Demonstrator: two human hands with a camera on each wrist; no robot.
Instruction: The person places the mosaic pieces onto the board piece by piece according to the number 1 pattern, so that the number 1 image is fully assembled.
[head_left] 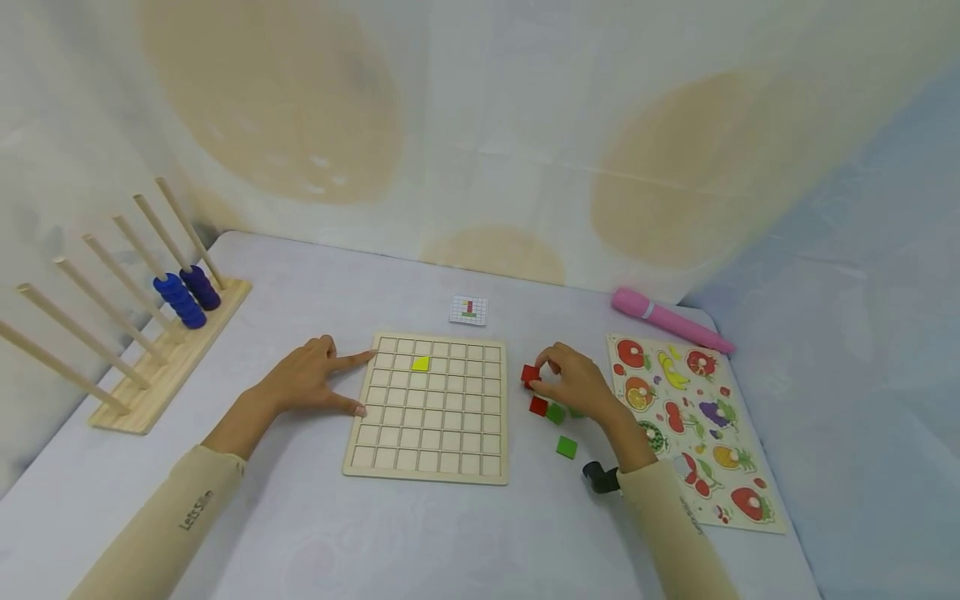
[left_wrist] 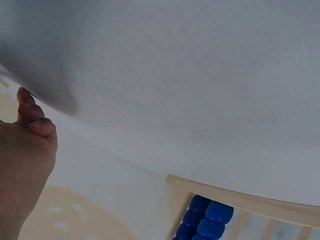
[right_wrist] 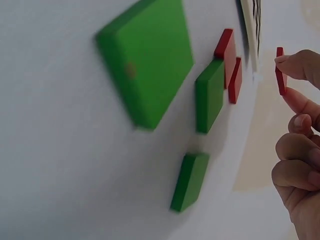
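Note:
My left hand (head_left: 309, 377) rests at the left edge of a wooden grid board (head_left: 426, 478), its straight index finger and thumb touching the frame. One yellow piece (head_left: 421, 363) with a slanted side lies in an upper cell. Beyond the board's right edge, my right hand (head_left: 576, 382) pinches a red square tile (right_wrist: 280, 72) between thumb and index finger, raised off the table in the right wrist view. Near that hand lie more red tiles (head_left: 538, 406) and several green tiles (head_left: 567, 447), one partly covered by the hand in the head view.
A small card (head_left: 468, 310) with a coloured grid pattern lies behind the board. At left stands a wooden peg rack (head_left: 142, 408) with blue beads. On the right are a fruit puzzle board (head_left: 738, 454), a pink marker-like stick (head_left: 671, 321) and a black object (head_left: 598, 477) by the right sleeve.

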